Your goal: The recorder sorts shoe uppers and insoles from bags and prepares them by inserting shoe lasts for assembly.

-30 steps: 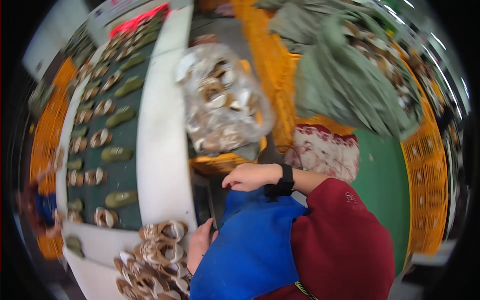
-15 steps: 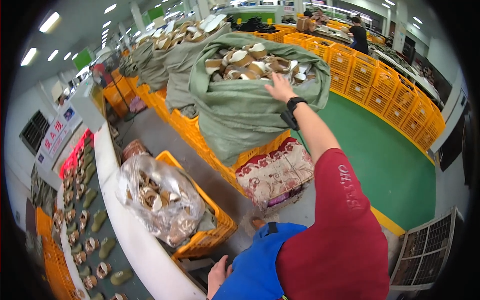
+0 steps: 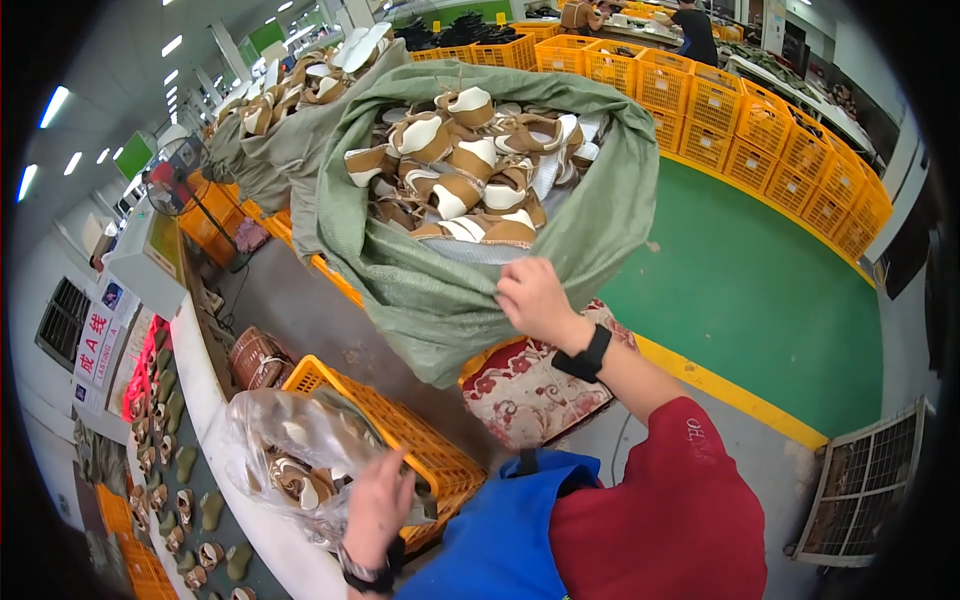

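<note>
A big green woven sack stands open, filled with brown and white shoe uppers. My right hand grips the sack's near rim; a black watch sits on that wrist. Down at the lower left, my left hand rests on a clear plastic bag that holds several more brown and white uppers. That bag lies in an orange plastic crate beside me.
A conveyor with green lasts and shoe parts runs along the left edge. More green sacks stand behind. Stacked orange crates line the green floor at the right. A red patterned cushion lies below the sack. People work far back.
My view has swung from the conveyor up to the sack. My right hand reached into the sack top, then drew back to its near rim. My left hand has come onto the plastic bag.
</note>
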Demonstrator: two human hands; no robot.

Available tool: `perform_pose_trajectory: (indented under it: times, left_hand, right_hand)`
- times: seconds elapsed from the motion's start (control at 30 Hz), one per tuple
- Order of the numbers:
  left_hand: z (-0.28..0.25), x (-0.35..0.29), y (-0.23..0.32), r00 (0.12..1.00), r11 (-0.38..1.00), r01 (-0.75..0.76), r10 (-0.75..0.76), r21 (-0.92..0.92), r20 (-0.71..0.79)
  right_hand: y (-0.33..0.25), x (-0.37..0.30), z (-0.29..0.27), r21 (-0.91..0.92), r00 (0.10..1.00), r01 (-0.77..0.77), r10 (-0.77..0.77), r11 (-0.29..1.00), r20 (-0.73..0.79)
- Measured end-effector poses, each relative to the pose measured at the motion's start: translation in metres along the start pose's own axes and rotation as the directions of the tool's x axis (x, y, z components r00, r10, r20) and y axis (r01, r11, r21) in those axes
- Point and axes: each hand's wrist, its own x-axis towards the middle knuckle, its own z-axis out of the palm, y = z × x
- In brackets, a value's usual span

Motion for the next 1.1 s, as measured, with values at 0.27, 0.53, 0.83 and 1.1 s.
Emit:
perform_pose_trajectory:
  times: [0.27,0.53,0.83,1.1]
  left_hand:
    - [0.032,0.234,0.016,0.837,0.788,-0.45,0.536,0.421,-0.108]
    - [0.068,0.241,-0.031,0.904,0.826,-0.427,0.404,0.369,0.141]
    - [0.063,0.226,-0.043,0.952,0.955,-0.294,0.289,0.045,0.105]
    - [0.043,0.225,-0.014,0.997,0.157,0.074,0.023,-0.985,0.079]
  right_hand:
    - [0.006,0.002,-0.004,0.098,0.958,-0.027,-0.003,0.995,0.287]
    - [0.068,0.06,0.005,-0.107,0.983,-0.049,0.067,0.993,0.173]
    - [0.056,0.084,-0.022,0.675,0.852,-0.521,0.368,0.523,0.373]
    - [-0.014,0.054,0.019,0.739,0.615,-0.653,0.452,-0.167,0.646]
